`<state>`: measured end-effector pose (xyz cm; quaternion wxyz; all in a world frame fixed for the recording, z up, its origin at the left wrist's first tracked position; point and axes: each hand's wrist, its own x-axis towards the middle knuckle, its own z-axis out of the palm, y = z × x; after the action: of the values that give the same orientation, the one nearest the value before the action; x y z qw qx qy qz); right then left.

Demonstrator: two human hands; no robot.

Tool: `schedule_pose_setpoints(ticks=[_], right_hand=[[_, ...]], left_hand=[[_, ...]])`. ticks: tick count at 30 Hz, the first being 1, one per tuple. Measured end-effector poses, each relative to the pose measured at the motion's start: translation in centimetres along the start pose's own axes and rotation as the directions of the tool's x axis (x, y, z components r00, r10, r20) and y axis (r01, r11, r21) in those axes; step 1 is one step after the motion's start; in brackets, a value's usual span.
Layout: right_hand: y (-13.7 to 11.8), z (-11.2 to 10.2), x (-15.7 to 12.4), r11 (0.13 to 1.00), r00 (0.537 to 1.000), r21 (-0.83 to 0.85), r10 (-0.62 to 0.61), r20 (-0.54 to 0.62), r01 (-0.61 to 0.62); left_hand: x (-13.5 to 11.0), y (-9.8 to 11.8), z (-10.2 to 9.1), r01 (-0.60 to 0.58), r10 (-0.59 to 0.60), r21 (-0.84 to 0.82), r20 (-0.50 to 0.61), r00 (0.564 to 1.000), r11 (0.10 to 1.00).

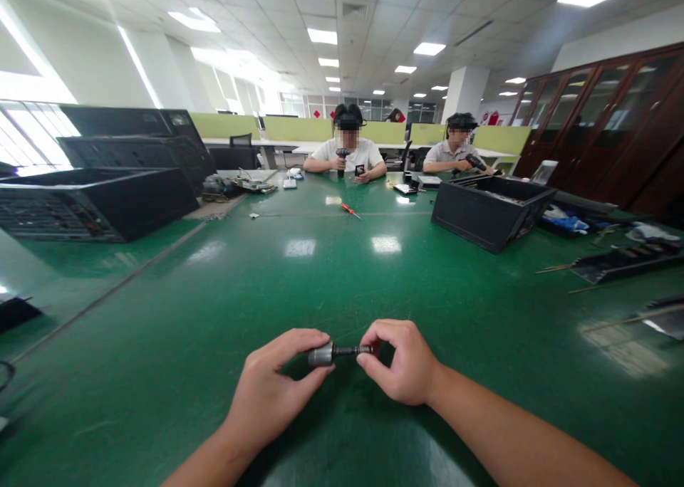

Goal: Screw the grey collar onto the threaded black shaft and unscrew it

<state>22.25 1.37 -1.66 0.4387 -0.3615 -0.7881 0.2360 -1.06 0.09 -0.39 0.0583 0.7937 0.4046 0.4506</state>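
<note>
1. The metal part [322, 354] is in front of the person, between both hands at the near side of the green table [240, 287]; whether it touches the tabletop is hard to tell.
2. The left hand [270, 380] is curved in a wide C, thumb and fingers pinching the thick cylinder end.
3. The right hand [405, 362] is nearly closed, thumb and fingertips nipping the far end of the thin rod [346, 351].
4. It looks stiff and probably weighs a fair amount for its size, mostly at the cylinder.
5. The smooth, rounded cylinder could slip or roll, so a firm grip around its sides seems best.
6. The rod appears sturdy rather than fragile, though its narrowness suits only fingertips.
</note>
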Motion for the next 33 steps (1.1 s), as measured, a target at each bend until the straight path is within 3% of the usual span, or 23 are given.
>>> schedule_pose_setpoints(ticks=[33], right_hand=[[0.06,-0.31,0.19,0.998,0.999,0.039,0.043,-0.020,-0.042]], left_hand=[[0.15,-0.28,-0.29,0.055,-0.055,0.000,-0.003,0.998,0.998]])
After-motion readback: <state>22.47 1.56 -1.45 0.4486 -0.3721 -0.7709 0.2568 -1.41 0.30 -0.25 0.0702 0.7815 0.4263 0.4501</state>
